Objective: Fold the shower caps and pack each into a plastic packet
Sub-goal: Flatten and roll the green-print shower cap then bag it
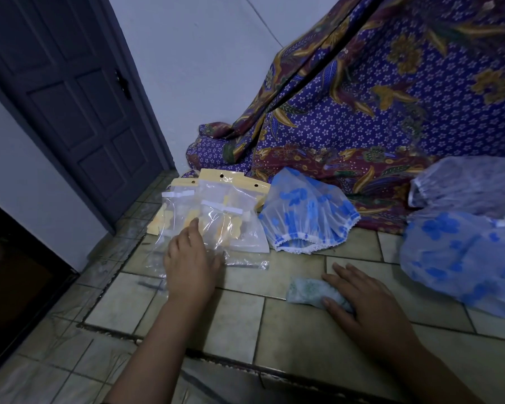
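Note:
A small folded shower cap, pale with green print, lies on the tiled floor under the fingers of my right hand, which presses it flat. My left hand rests palm down on a clear plastic packet at the front of a pile of packets with yellow headers; whether it grips the packet is unclear. An unfolded blue-flowered shower cap lies behind, and more blue-flowered caps are heaped at the right.
A purple patterned batik cloth hangs and pools at the back right. A dark panelled door stands at the left beside a pale wall. Beige floor tiles with dark grout fill the front.

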